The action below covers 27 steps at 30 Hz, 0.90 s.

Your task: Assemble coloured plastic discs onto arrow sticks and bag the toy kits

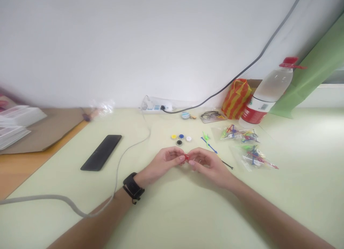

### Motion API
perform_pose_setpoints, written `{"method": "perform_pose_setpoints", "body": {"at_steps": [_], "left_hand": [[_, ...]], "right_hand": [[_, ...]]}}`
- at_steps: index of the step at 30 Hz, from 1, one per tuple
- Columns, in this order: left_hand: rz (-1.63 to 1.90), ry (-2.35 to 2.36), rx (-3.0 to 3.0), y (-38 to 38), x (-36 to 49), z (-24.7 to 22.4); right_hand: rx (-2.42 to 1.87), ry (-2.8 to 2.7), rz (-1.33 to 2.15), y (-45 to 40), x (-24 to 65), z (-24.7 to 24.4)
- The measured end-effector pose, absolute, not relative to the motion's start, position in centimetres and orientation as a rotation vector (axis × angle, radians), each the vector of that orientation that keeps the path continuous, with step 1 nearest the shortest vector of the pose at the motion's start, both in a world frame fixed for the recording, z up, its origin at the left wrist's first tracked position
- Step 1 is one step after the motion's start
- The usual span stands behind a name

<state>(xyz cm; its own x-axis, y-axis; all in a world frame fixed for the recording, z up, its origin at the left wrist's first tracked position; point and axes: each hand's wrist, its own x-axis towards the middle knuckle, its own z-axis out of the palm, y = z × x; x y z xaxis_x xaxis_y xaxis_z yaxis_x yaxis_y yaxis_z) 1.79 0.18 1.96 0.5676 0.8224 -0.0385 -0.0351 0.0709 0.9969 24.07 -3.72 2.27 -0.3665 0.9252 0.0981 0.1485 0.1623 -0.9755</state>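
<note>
Between the fingertips of both hands is a small red plastic piece (186, 157), partly covered by the fingers. My left hand (172, 160) pinches it from the left, and my right hand (205, 163) pinches it from the right. Just beyond the hands lie small round pieces: a yellow one (173, 136), a blue one (181, 136), a white one (189, 139) and a black one (179, 142). Thin plastic sticks lie near my right hand: a green one (206, 137), a blue one (209, 145) and a black one (227, 164) partly behind the hand.
Clear bags of coloured plastic parts (239, 133) lie to the right, before a large bottle (264, 94) and a striped bag (236, 98). A black phone (101, 153) rests left. A grey cable (118, 166) crosses my left forearm. A power strip (156, 107) stands at the wall.
</note>
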Motion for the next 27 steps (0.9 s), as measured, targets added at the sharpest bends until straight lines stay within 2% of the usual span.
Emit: {"method": "perform_pose_setpoints", "body": {"at_steps": [9,14,27], "left_hand": [[0.845,0.793,1.322,0.5,1.5,1.6],[0.864,0.799,1.306,0.5,1.6,1.7],[0.904,0.822,1.147,0.8,1.6,1.8]], "right_hand": [[-1.022,-1.368,1.458,-3.6,24.2,1.7],[-0.726,-1.406,1.647,-3.3,25.3,1.8],[-1.107,-1.08,1.223,-0.8,27.9,2.7]]}}
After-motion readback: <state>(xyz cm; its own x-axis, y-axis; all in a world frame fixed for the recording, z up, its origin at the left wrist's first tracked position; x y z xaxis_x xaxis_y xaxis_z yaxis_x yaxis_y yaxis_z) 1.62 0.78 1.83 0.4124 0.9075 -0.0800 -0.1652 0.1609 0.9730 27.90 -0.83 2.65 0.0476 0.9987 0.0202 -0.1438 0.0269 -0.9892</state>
